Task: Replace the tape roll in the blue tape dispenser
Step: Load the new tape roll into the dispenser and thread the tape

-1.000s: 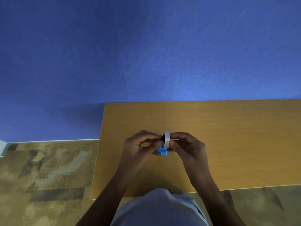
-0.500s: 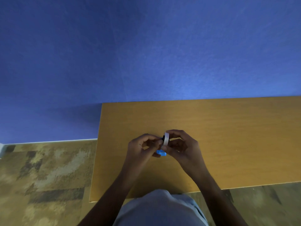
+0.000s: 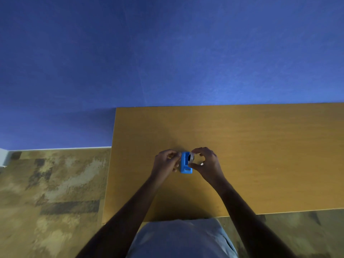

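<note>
The small blue tape dispenser is over the wooden table, between my two hands. My left hand grips its left side with curled fingers. A white tape roll with a dark core sits at the dispenser's upper right part. My right hand pinches that roll, thumb below and fingers above. A small white bit shows at the right hand's fingertips; I cannot tell what it is. Whether the dispenser rests on the table or is held just above it is unclear.
The table's left edge and near edge are close to my arms. Patterned carpet lies to the left and below. A blue wall rises behind the table. My grey-clothed torso is at the bottom.
The dispenser has turned so its blue body shows much more. My hands have spread slightly apart, and the roll now sits at the dispenser's right side under my right fingers.
</note>
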{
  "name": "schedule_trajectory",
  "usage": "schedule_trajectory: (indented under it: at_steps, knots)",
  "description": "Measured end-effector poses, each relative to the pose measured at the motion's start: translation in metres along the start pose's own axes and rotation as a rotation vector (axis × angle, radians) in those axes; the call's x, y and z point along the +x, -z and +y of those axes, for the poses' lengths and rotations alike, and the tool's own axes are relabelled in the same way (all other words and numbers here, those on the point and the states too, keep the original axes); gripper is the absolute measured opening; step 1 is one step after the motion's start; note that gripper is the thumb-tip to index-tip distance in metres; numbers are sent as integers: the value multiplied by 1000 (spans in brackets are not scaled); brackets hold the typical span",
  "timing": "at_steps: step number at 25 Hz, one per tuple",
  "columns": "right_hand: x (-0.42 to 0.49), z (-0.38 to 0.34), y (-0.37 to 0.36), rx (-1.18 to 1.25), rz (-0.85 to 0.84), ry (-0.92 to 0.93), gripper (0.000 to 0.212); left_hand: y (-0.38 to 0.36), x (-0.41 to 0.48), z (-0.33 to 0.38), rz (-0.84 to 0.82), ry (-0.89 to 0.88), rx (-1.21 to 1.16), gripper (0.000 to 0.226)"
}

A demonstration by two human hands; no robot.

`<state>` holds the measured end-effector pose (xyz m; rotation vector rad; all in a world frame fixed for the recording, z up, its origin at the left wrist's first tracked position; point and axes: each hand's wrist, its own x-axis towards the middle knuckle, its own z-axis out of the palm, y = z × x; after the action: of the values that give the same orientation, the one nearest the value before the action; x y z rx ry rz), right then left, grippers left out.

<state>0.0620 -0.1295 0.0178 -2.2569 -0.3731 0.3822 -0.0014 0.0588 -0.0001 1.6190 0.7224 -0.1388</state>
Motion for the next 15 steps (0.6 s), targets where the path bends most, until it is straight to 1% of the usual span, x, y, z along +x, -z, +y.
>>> schedule_trajectory:
  at_steps: [4, 9, 15]
  knots:
    - [16, 16, -18, -87, -36, -20, 53, -12, 18, -5, -1, 34, 81, 24]
    - [28, 24, -25, -111, -39, -6, 53, -14, 30, -16, -26, 19, 193, 5]
    - [36, 28, -26, -147, -77, -10, 56, -17, 39, -21, -28, 16, 255, 10]
